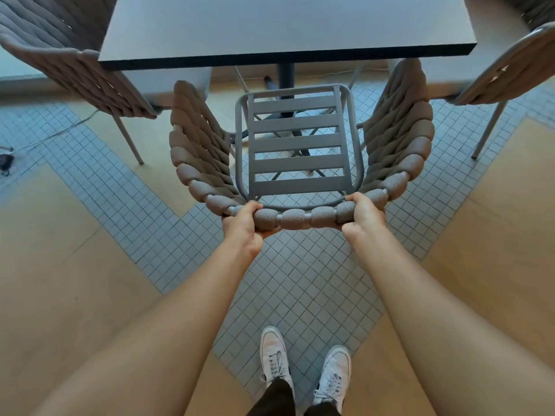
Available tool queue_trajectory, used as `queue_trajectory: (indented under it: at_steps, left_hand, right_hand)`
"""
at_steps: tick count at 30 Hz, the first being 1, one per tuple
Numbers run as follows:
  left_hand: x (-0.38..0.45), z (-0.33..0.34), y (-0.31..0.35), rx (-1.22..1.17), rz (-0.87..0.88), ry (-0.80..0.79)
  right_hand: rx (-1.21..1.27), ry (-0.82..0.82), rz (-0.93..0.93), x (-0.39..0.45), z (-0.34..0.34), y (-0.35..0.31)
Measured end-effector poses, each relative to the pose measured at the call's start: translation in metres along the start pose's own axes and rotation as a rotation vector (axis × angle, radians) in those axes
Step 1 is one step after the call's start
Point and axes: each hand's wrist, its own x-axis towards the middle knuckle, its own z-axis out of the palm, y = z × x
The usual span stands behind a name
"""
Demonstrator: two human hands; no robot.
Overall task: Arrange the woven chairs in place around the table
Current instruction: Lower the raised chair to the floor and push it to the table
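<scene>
The floor [90,265] is a mix of tan wood-look panels and a zigzag of small grey-blue square tiles, and it fills most of the shot. At 12 o'clock there's the dark rectangular surface [285,25] on a single black pedestal leg [286,75]. Right in the centre sits the grey-brown woven rope chair with a slatted grey metal seat [297,145], facing the surface, its front edge just about under the surface's near edge. Two more of the same woven chairs flank it: one at 10 o'clock [75,64] and one at 2 o'clock [510,64], both partly cut off.

Both bare arms reach forward from 6 o'clock. The left hand [243,226] is wrapped tight around the top of the chair's backrest, and the right hand [365,213] is clamped on the same rail a bit further along. White lace-up sneakers [303,364] are planted on the tiles at 6 o'clock. A dark cable thing [6,162] lies at 9 o'clock, too blurry to ID.
</scene>
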Motion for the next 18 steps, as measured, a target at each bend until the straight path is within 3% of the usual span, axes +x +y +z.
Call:
queue_trajectory:
  at_steps: [18]
  left_hand:
    - [0.009, -0.011, 0.014, 0.017, 0.038, 0.041]
  right_hand:
    - [-0.069, -0.012, 0.033, 0.004, 0.018, 0.012]
